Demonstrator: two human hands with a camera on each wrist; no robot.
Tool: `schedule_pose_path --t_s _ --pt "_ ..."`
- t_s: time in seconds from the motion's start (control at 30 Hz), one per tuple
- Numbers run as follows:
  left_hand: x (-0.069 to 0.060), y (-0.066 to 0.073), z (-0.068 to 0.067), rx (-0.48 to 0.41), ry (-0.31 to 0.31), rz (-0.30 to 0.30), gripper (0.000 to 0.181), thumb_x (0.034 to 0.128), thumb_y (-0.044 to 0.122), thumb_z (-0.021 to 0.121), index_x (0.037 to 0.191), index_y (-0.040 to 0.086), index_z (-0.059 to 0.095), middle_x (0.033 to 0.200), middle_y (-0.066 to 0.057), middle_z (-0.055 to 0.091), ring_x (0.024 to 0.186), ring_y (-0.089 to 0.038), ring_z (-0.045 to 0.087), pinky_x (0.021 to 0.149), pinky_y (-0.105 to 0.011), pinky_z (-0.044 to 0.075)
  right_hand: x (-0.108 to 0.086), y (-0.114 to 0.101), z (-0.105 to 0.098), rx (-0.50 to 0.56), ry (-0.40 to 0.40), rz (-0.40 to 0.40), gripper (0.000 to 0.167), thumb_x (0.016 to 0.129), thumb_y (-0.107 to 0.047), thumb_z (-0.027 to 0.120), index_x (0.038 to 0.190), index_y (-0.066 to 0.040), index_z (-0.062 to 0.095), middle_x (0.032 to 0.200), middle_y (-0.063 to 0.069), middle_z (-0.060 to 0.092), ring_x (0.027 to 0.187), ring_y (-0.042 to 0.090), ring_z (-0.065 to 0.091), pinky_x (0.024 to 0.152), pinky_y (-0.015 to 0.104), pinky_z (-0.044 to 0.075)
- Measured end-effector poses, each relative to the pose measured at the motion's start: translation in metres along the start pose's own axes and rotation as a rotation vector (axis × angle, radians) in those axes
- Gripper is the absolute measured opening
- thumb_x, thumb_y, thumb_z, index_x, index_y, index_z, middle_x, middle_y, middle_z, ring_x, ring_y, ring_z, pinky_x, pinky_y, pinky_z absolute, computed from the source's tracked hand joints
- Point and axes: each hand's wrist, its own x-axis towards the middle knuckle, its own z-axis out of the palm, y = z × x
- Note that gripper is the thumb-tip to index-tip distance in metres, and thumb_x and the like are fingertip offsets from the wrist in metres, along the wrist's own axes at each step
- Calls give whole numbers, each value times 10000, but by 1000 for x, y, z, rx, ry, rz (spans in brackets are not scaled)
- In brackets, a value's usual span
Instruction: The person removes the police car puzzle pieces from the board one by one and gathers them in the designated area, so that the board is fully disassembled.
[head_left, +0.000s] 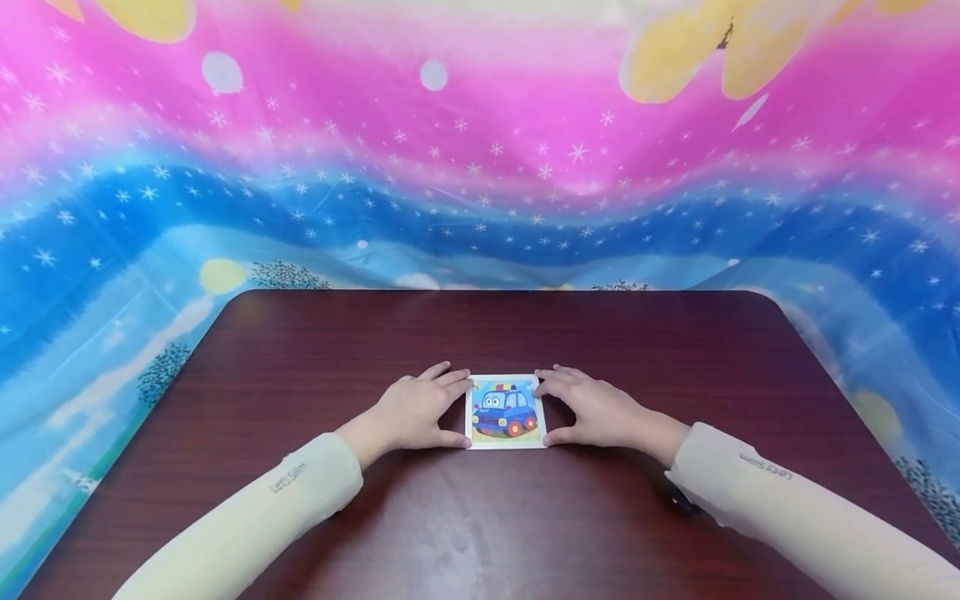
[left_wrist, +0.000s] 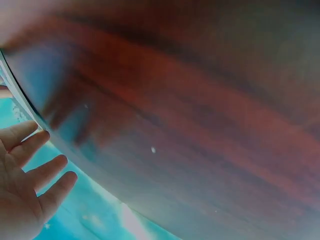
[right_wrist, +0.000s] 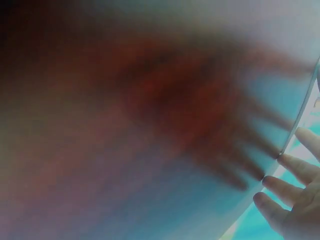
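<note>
A square picture card [head_left: 506, 412] with a white border and a blue cartoon car lies on the table in the middle of the head view. At its left side is my left hand [head_left: 414, 410], thumb by the lower corner and fingertips by the upper one. My right hand [head_left: 596, 410] mirrors this on the right side, thumb and fingers spread apart with their tips at the border. In the left wrist view the left hand [left_wrist: 25, 185] has its fingers spread and fairly straight. Spread fingers also show on the right hand [right_wrist: 295, 200] in the right wrist view. Neither wrist view shows the card.
The dark red-brown table [head_left: 375, 333] has a shiny top with rounded far corners. Behind and beside it hangs a pink and blue cloth [head_left: 480, 167] with snowflakes. Blurred reflections of the hands fill part of both wrist views.
</note>
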Motion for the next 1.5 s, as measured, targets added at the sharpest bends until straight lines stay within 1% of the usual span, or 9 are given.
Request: schedule_pose_path --t_s 0.2,0.33,0.5,0.67,0.93,1.1,1.27,1.37,1.5 --pt "-13 12 0 -6 -5 7 902 810 717 643 1488 148 473 1578 -24 418 1482 -309 349 996 -540 498 -12 -8 3 -4 3 -12 689 781 -514 802 1349 -181 595 1580 63 408 1482 357 326 1035 647 422" --pt "-20 18 3 -10 4 16 899 814 721 633 1485 144 477 1578 -23 418 1473 -307 364 987 -525 507 -22 -11 5 8 8 -18 681 780 -501 808 1341 -175 601 1579 70 409 1479 363 330 1034 636 431" --pt "-26 23 6 -3 17 26 906 812 727 628 1492 150 467 1583 -21 411 1473 -304 365 979 -507 517 -30 -15 7 11 16 -14 689 776 -513 806 1346 -182 602 1588 57 396 1486 352 322 1059 609 426" --pt "-33 29 7 -10 9 22 914 819 728 619 1506 150 446 1595 -18 390 1490 -301 334 984 -496 517 -39 -20 8 17 15 -12 679 770 -499 815 1330 -175 608 1578 68 409 1476 367 333 1042 611 439" --pt "-40 33 11 -25 -1 42 914 866 714 566 1540 127 378 1625 -35 333 1504 -304 305 986 -496 514 -45 -24 10 15 13 -15 652 787 -475 810 1328 -172 608 1569 88 419 1462 385 349 1065 578 434" --pt "-44 35 14 -57 2 51 887 910 677 530 1554 98 336 1649 -68 268 1527 -302 247 1040 -502 484 -39 -23 7 0 69 -35 588 818 -409 802 1316 -161 614 1510 95 487 1398 360 436 1045 529 470" --pt "-45 38 16 -99 10 51 842 951 619 512 1543 46 338 1647 -119 249 1532 -292 230 1097 -496 438 -19 -32 1 37 119 -66 519 834 -338 799 1286 -145 632 1322 20 597 1175 211 537 932 411 531" --pt "-43 40 16 -105 8 49 839 956 609 513 1531 19 350 1639 -143 254 1528 -290 238 1118 -470 422 -5 -38 -1 76 105 -81 472 849 -319 786 1266 -147 648 1201 -13 623 1059 157 531 875 364 524" --pt "-39 40 16 -105 -12 37 878 940 636 518 1529 8 348 1636 -148 256 1528 -274 239 1152 -417 388 12 -44 -1 115 69 -99 424 861 -302 772 1237 -141 661 1104 -21 632 984 138 540 852 336 510"
